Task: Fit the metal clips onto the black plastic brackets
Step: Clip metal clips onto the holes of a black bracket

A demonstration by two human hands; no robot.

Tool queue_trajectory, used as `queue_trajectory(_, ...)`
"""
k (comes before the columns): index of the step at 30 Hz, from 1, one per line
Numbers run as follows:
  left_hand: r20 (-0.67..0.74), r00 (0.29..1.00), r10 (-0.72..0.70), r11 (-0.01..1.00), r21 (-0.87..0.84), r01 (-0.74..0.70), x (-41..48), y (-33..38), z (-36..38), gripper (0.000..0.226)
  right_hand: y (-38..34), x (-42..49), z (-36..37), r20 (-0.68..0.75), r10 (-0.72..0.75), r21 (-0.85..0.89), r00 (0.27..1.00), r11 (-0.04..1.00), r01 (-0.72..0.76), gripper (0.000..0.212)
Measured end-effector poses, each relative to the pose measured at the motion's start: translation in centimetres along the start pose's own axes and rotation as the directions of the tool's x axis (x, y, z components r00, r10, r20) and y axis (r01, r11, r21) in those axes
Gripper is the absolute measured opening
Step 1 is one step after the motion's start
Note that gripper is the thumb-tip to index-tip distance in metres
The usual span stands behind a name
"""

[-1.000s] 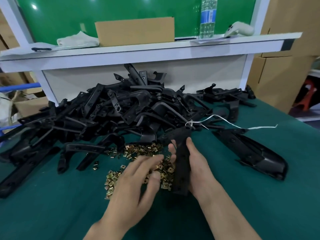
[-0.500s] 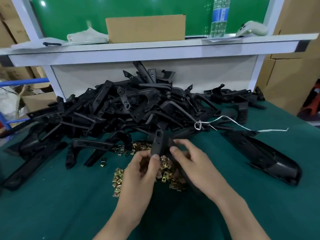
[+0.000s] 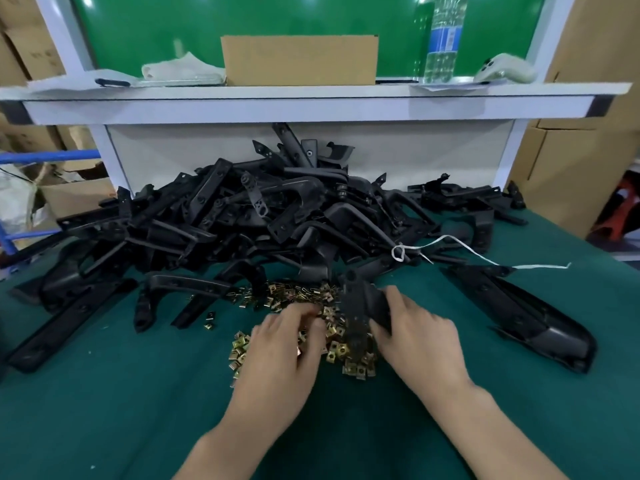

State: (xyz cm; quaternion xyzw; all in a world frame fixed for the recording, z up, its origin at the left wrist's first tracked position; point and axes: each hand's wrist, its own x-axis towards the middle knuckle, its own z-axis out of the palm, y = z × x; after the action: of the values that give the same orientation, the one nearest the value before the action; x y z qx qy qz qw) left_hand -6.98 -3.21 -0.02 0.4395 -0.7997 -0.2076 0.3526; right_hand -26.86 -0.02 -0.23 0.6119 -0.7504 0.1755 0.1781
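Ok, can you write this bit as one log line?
left hand: on metal clips | right hand: holds black bracket

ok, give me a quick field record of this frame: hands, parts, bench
left hand: down on the metal clips; fingers blurred, grip unclear
right hand: holds one black bracket over the clips
bracket heap: behind the clips, on the green mat
white string: at the heap's right side
shelf: cardboard box, water bottle
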Motion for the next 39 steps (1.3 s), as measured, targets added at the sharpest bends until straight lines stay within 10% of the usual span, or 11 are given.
queue_trajectory(6, 0.141, 0.989, -0.032, 0.856, 0.515, -0.046, 0.3, -1.9, 0.9, 0.078, 2.4, 0.1, 0.3, 0.138, 0.054, -0.071, 0.989, 0.996, -0.045, 0.017)
queue_trajectory(11, 0.082, 0.995, 0.05, 0.842, 0.532, -0.086, 0.6, -1.5, 0.9, 0.049, 2.4, 0.4, 0.5, 0.189, 0.027, -0.013, 0.982, 1.0, -0.025, 0.014)
queue_trajectory(23, -0.015, 0.994, 0.112, 0.912, 0.398, -0.097, 1.1, -1.0, 1.0, 0.007, 2.7, 0.6, 1.0, 0.136, -0.022, 0.121, 0.991, 0.993, 0.006, 0.026)
queue_trajectory(32, -0.049, 0.991, 0.126, 0.903, 0.419, -0.094, 0.8, -1.2, 1.1, 0.018, 2.8, 0.4, 1.4, 0.105, -0.024, 0.133, 0.994, 0.991, 0.01, 0.026)
queue_trajectory(39, -0.169, 0.985, -0.026, 1.0, -0.005, 0.025, 0.3, -0.5, 0.9, 0.042, 2.7, 0.4, 1.5, 0.105, -0.024, 0.103, 0.994, 0.995, 0.013, 0.027)
